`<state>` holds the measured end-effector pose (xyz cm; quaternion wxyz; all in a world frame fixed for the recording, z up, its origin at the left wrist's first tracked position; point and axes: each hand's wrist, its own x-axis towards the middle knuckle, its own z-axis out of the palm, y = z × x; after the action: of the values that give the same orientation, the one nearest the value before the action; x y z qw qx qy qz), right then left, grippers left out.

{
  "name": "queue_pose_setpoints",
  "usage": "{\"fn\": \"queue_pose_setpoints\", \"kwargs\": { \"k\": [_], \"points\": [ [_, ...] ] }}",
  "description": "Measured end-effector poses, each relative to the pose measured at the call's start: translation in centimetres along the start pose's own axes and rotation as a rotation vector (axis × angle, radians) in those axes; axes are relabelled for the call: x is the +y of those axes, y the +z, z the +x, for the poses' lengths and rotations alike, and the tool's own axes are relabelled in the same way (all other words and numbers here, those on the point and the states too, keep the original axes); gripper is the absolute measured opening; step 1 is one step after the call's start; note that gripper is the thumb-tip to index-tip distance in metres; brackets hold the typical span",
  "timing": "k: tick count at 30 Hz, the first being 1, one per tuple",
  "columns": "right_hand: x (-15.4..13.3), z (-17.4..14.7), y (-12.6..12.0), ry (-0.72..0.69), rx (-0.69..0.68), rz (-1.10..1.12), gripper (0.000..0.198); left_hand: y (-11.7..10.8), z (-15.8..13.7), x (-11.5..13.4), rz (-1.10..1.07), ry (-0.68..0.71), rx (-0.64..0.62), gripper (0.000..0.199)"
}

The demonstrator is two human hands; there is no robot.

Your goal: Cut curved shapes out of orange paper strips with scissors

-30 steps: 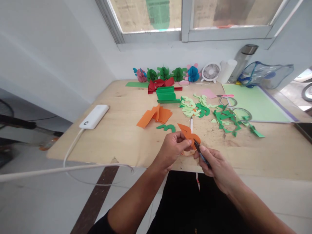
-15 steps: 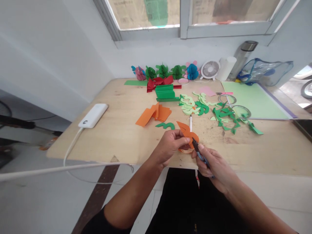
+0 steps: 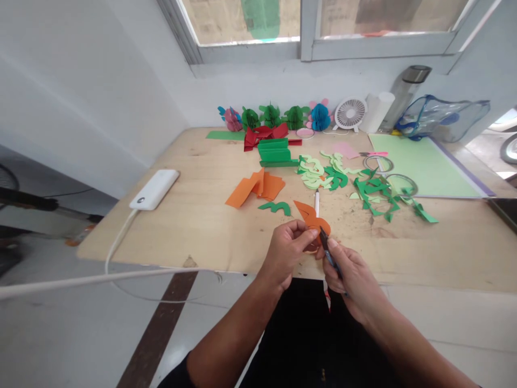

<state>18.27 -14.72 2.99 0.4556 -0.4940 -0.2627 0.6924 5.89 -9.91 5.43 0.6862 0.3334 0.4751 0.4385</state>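
Between the thumb and fingers of my left hand [image 3: 288,245] is a piece of orange paper [image 3: 309,213] with curved, partly cut edges. My right hand [image 3: 351,269] is closed around scissors [image 3: 326,243] with dark blades and bluish handles. Their blades meet the right edge of the orange paper, close to my left fingertips. Part of the paper is hidden under my fingers. Just beyond my hands a white pen [image 3: 317,202] lies on the table, and a wavy green paper cutout [image 3: 275,207] is to its left.
Folded orange paper [image 3: 258,187], green pleated paper [image 3: 274,151] and red paper [image 3: 264,134] lie on the wooden table [image 3: 194,215]. Light green cutouts [image 3: 311,172] and green scraps [image 3: 375,196] are to the right. A white power bank [image 3: 155,189] with its cable sits left. A small fan [image 3: 350,114] stands behind.
Both hands have shifted slightly, with the orange paper turned a little and the scissors' blades still at its right edge. The view has moved slightly.
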Motion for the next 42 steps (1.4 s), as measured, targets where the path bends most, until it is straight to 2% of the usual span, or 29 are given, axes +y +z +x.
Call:
{"fn": "queue_pose_setpoints", "kwargs": {
  "k": [4, 17, 24, 42],
  "points": [
    [0.1, 0.0, 0.0, -0.005, -0.005, -0.009, 0.038, 0.1, 0.0, -0.2, -0.043, 0.006, 0.008, 0.024],
    [0.0, -0.1, -0.1, 0.013, -0.021, -0.012, 0.039, -0.5, 0.4, 0.7, 0.064, 0.002, -0.077, 0.024],
    [0.1, -0.2, 0.2, 0.017, -0.028, 0.020, 0.038, -0.8, 0.6, 0.6, 0.042, -0.008, -0.112, 0.028],
    [0.1, -0.5, 0.9, 0.026, -0.007, 0.052, 0.039, -1.2, 0.3, 1.2, 0.075, -0.014, -0.116, 0.023]
  ]
}}
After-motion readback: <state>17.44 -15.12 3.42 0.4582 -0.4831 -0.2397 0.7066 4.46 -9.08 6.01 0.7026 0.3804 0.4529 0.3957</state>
